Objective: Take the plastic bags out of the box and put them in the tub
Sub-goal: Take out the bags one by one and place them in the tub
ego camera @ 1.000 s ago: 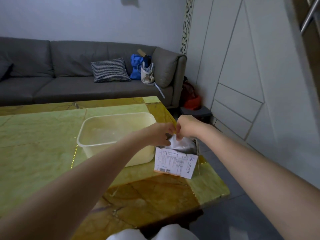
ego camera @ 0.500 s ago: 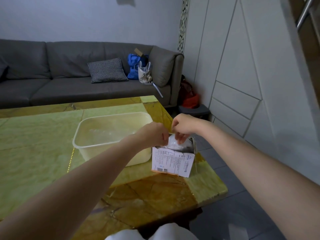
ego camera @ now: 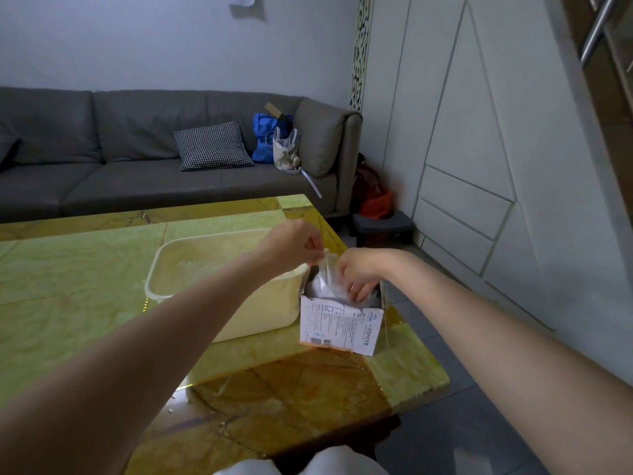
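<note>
1. Head view, centre of the frame: the left hand [ego camera: 294,246] pinches the top of a clear plastic bag [ego camera: 326,269] and holds it above the box [ego camera: 340,323]. 0.5 s ago that hand sat lower, at the box mouth.
2. The right hand [ego camera: 359,272] now reaches down into the box, its fingers [ego camera: 358,296] curled among the white bags inside. Earlier it was bunched beside the left hand at the box's top edge. Whether it grips a bag, I cannot tell.
3. The box stands open at centre right on the green and amber table [ego camera: 85,303], touching the tub [ego camera: 161,269], in the same spot as before.
4. The tub lies left of the box, just as earlier; any contents are unclear.
5. A grey sofa [ego camera: 102,159] fills the upper left.
</note>
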